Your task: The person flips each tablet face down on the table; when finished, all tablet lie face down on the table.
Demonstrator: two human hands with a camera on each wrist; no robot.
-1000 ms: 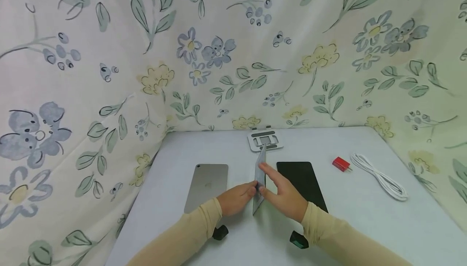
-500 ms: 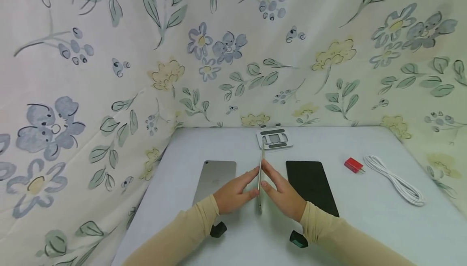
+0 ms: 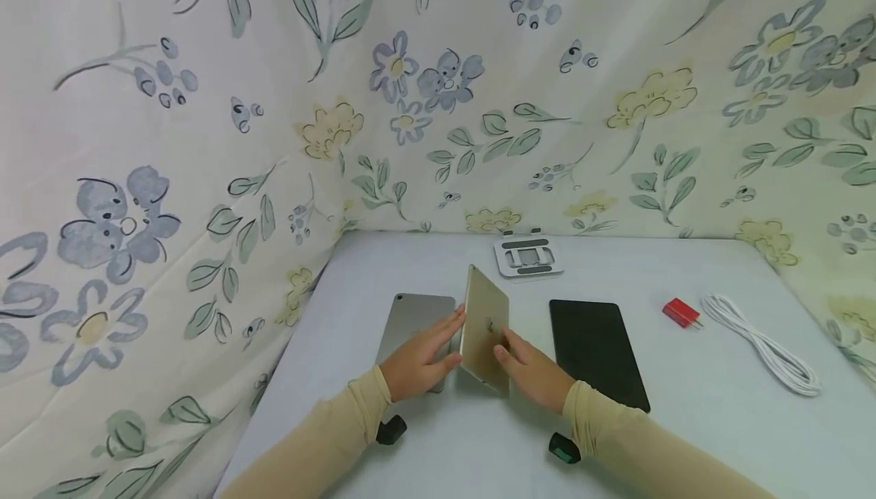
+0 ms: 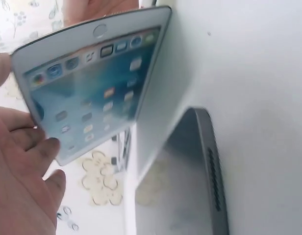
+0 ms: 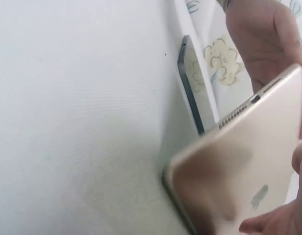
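gold tablet (image 3: pixel 486 328) upright between left hand (image 3: pixel 417 358), right hand (image 3: pixel 530 370).

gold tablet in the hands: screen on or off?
On. The left wrist view shows the gold tablet's screen lit with rows of app icons. It stands on edge between the left hand and right hand.

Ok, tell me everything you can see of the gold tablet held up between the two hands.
The gold tablet is slim, with rounded corners and a matte, metal-looking gold back carrying a small logo. It stands on edge on the white table, tilted, its back towards the right hand. The left wrist view shows its lit screen with rows of app icons and a round button. The bottom edge has speaker holes and a port. The left hand touches the screen side; the right hand's fingers rest against the back.
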